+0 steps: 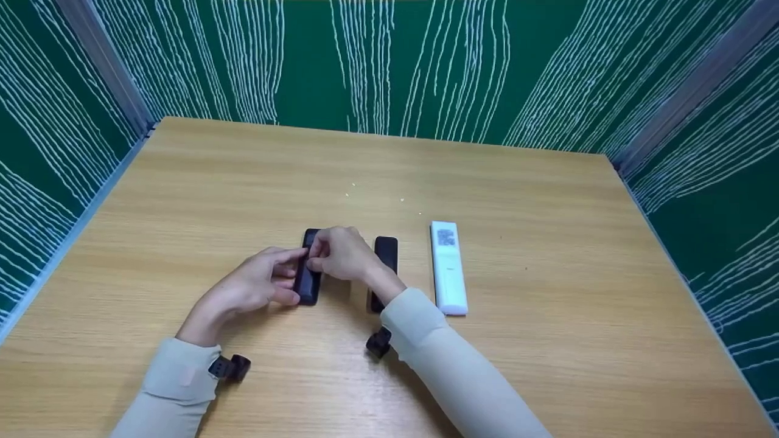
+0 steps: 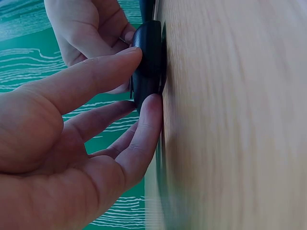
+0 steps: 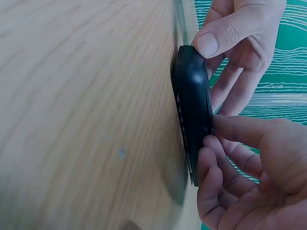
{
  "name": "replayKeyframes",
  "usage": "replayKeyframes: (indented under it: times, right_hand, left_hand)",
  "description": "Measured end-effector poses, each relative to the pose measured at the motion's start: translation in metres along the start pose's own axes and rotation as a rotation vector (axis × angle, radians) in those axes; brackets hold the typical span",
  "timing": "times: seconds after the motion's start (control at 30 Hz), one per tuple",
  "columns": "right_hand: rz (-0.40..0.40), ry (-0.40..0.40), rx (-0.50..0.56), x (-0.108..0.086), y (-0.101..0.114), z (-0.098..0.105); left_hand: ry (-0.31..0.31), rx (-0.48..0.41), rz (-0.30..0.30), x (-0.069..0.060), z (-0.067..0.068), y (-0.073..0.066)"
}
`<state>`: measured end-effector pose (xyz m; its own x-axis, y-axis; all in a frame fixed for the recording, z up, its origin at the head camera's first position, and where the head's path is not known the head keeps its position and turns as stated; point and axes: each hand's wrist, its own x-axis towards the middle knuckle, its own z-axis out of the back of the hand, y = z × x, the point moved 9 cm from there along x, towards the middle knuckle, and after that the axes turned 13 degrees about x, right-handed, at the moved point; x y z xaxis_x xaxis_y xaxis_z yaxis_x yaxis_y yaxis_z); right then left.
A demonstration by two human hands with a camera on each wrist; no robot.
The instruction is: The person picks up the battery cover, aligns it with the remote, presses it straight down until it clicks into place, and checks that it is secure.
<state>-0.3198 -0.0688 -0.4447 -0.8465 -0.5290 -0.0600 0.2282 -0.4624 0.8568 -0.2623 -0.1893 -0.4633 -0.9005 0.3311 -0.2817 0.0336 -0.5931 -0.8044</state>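
Note:
A slim black remote control [image 1: 310, 289] lies on the wooden table, between my two hands. My left hand [image 1: 255, 281] holds it from the left side, with the thumb at its near end and fingertips along its edge. In the left wrist view, that thumb presses the rounded end of the remote [image 2: 147, 52]. From the right, my right hand [image 1: 345, 252] grips the remote's upper part with bent fingers and thumb. The right wrist view shows these fingertips pinched at the remote's side [image 3: 192, 96]; whatever lies beneath them is hidden.
A second black remote [image 1: 387, 249] lies partly under my right wrist. Right of it is a white remote [image 1: 451, 274] with a printed code label. Tiny pale bits [image 1: 401, 199] dot the table [image 1: 523, 359]. Green panels [image 1: 310, 67] with white lines enclose its back and sides.

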Motion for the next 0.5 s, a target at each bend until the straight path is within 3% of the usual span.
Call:
replayKeyframes:
  times: [0.23,0.5]
  right_hand:
    - [-0.023,-0.039,-0.035,-0.0008,-0.0007,0.0018]
    - [-0.133,-0.057,-0.041,-0.002,-0.0091,0.005]
  left_hand:
    - [0.002,0.002,0.008,-0.0004,-0.0006,0.0002]
    - [0.012,-0.02,0.002,-0.0004,-0.0017,-0.0002]
